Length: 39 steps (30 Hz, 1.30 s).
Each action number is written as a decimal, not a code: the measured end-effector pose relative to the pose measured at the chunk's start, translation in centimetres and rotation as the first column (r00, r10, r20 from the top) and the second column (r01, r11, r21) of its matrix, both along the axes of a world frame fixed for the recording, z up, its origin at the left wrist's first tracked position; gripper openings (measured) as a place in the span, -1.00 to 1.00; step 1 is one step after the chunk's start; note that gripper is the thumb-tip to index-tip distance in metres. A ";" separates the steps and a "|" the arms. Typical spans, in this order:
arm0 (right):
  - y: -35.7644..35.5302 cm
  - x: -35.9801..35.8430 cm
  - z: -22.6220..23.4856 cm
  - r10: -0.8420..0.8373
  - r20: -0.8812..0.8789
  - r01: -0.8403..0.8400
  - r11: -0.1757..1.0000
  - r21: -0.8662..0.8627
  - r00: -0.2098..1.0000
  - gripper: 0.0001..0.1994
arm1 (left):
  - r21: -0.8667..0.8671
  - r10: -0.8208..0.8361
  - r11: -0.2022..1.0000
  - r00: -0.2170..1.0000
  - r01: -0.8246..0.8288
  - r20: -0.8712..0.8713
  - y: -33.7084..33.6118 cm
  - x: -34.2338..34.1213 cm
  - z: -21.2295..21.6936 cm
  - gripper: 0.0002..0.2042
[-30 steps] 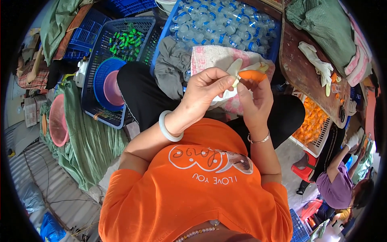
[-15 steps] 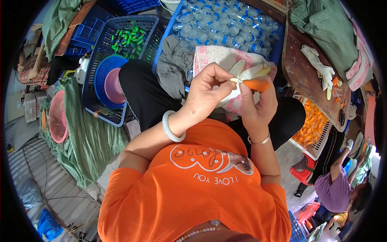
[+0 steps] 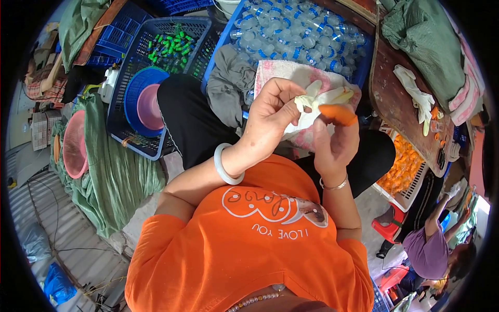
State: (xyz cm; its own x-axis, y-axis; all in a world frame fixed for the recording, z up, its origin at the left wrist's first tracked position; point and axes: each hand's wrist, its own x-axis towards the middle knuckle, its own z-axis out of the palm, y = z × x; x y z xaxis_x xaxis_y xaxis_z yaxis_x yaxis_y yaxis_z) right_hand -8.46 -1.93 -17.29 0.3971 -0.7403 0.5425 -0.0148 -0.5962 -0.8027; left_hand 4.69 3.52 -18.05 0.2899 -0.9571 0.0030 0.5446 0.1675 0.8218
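Observation:
Just above my lap, my left hand point(image 3: 273, 112) pinches a thin white glove point(image 3: 301, 122) between thumb and curled fingers. Limp glove fingers, one yellowish at the tip, stick out on the far side. My right hand point(image 3: 334, 145) is closed at the glove's right side, its thumb bent up against the material. An orange finger cover point(image 3: 338, 113) sits on its forefinger; the other fingertips are hidden behind. Under both hands a pink and white towel point(image 3: 270, 73) lies over my knees and the edge of a blue crate point(image 3: 370, 57) full of small clear bottles with blue bands.
A grey cloth point(image 3: 231, 78) hangs on the crate's left corner. Further left, a dark blue basket point(image 3: 122, 122) holds green-capped pieces and nested basins. On the right are a wooden table point(image 3: 387, 99) with another white glove point(image 3: 413, 86), a basket of orange pieces point(image 3: 400, 166) and a seated person point(image 3: 426, 249).
The glove has been turned and bunched up in my left fingers. My right thumb has dropped slightly away from the left fingertips, and the covered forefinger is more curled. The view has shifted slightly.

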 end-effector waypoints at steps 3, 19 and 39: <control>0.0 0.2 0.2 -0.007 0.089 -0.009 0.984 0.180 0.996 -0.80 | -0.007 -0.004 1.000 1.000 0.004 0.029 0.0 -0.1 0.3 -0.83; -0.7 -0.4 0.4 -0.083 0.331 -0.145 0.780 0.609 0.940 -0.93 | 0.107 -0.060 0.992 0.997 0.065 -0.047 0.2 0.6 0.7 -0.90; -1.5 -1.5 1.1 -0.075 0.391 -0.223 0.716 0.662 0.918 -0.93 | 0.078 -0.199 0.979 0.965 0.188 0.170 -1.4 1.3 1.5 -0.86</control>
State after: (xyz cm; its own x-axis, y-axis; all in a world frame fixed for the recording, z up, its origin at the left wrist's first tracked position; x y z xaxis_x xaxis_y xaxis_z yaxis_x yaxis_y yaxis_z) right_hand -9.94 -3.48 -16.23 0.3513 -0.9362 0.0122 0.3836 0.1320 -0.9140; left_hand 6.02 2.11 -16.54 0.0992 -0.9948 -0.0223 0.4075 0.0202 0.9130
